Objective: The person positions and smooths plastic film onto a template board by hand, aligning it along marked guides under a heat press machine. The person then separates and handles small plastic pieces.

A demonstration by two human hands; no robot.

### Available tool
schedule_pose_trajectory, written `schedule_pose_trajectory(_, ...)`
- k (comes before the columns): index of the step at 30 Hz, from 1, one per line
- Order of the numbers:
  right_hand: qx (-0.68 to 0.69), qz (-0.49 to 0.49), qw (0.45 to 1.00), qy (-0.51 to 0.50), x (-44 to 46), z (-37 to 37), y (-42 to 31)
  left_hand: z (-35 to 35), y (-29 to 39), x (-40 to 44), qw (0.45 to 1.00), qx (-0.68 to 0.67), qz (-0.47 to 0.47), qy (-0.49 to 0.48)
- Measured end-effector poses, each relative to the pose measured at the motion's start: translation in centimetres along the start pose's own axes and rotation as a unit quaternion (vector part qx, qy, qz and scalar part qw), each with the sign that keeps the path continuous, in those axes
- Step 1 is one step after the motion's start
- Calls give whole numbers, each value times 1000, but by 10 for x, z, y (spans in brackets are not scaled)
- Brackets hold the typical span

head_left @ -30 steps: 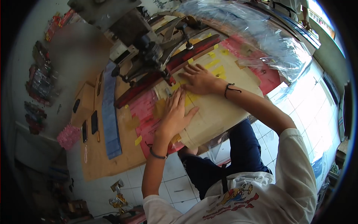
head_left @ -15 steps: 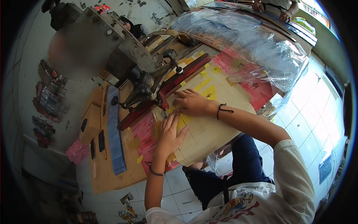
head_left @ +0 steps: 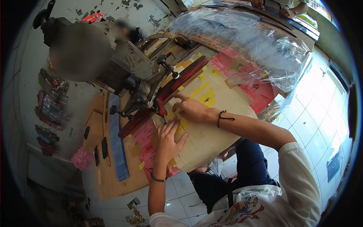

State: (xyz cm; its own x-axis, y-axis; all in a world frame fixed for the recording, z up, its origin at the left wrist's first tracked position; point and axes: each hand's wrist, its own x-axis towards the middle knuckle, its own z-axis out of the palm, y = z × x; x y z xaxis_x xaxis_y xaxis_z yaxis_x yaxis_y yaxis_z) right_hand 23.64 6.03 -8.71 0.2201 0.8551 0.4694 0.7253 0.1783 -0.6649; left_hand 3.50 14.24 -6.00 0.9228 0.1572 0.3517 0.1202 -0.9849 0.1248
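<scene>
My left hand rests on the lower left part of a cream sheet, fingers stretched toward the machine and thumb apart. To its right, my right hand is over the sheet near yellow tape, its index finger extended toward the red bar and its other fingers bent. Neither hand visibly holds anything. A dark machine head with a long red bar lies across the sheet's far edge, close to my fingertips. Under the sheet shows a pink and red taped surface.
A blue strip and a dark phone-like object lie on the brown board at left. Clear plastic covers a surface beyond. At the top right are a co-worker's hands. Another person is behind the machine.
The view has shifted, bringing more of the machine and both other people into sight. My right hand has lifted somewhat and its fingers have bent, with the index finger extended. My left hand stays on the sheet.
</scene>
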Motion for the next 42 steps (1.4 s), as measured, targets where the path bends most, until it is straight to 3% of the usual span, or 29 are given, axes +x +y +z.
schedule_pose_trajectory(3,39,31,998,41,2,-1,-3,-3,2,2,1000,-14,17,14)
schedule_pose_trajectory(6,102,24,994,5,8,-11,6,-6,6,4,999,-41,18,19)
schedule_pose_trajectory(12,81,96,987,-97,4,-38,-7,-12,11,4,993,-119,23,5)
schedule_pose_trajectory(15,60,137,988,-38,5,-33,-5,-11,8,4,986,-153,62,-10)
schedule_pose_trajectory(21,16,98,994,40,3,-35,-3,-14,12,6,980,-173,93,-36)
schedule_pose_trajectory(27,-75,27,996,-31,1,-43,-4,-10,10,5,980,-179,83,-35)
schedule_pose_trajectory(30,-187,-38,982,-16,-1,-35,5,-10,9,4,989,-123,72,-35)
schedule_pose_trajectory(37,-193,-43,978,-67,-4,-42,-3,1,6,0,994,-86,-42,-44)
schedule_pose_trajectory(42,-224,-65,970,-63,-7,-32,-8,0,6,0,996,-67,-26,-53)
